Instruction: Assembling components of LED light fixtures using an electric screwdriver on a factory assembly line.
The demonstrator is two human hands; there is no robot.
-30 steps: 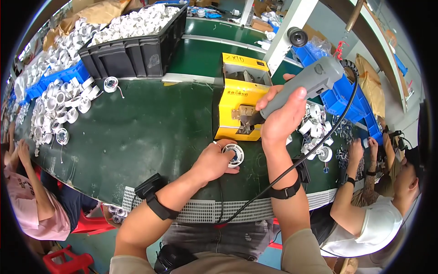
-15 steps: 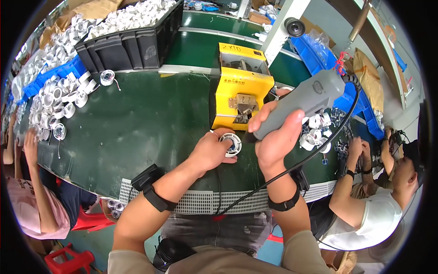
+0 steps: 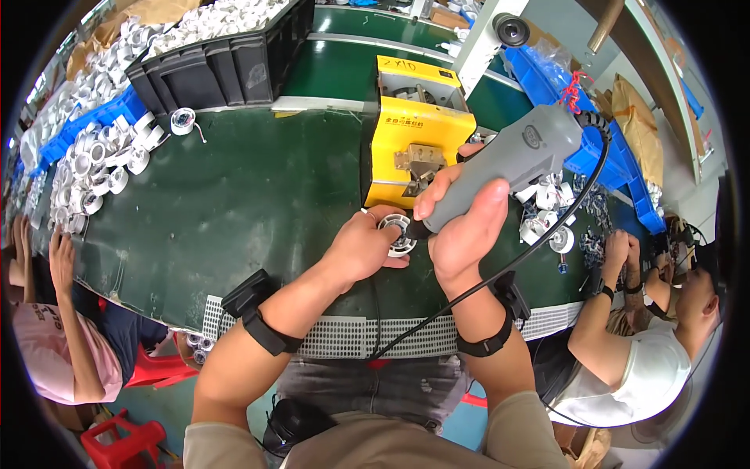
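Note:
My left hand [image 3: 363, 246] grips a round white plastic housing [image 3: 404, 245], thumb over its near rim and fingers around it, just in front of the yellow machine. Inside the ring some dark and metallic parts show, too small to name. My right hand [image 3: 469, 223] is wrapped round a grey electric screwdriver [image 3: 522, 152], tilted with its black nose [image 3: 419, 230] down at the housing's right side. The tip is hidden, so I cannot tell whether it touches. A black cord [image 3: 539, 252] loops from the tool's upper end past my right forearm.
The yellow screw-feeding machine [image 3: 394, 148] stands right beyond my hands. White housings [image 3: 98, 168] are heaped at left, near a black crate [image 3: 219, 78]. More white parts [image 3: 539, 223] lie at right, by a blue bin [image 3: 617, 168]. Co-workers' hands [image 3: 62, 262] are at both sides.
The screwdriver's nose has moved left onto the right side of the housing. My left hand keeps its hold. A wired white part beside the left co-worker's hand has gone from its place.

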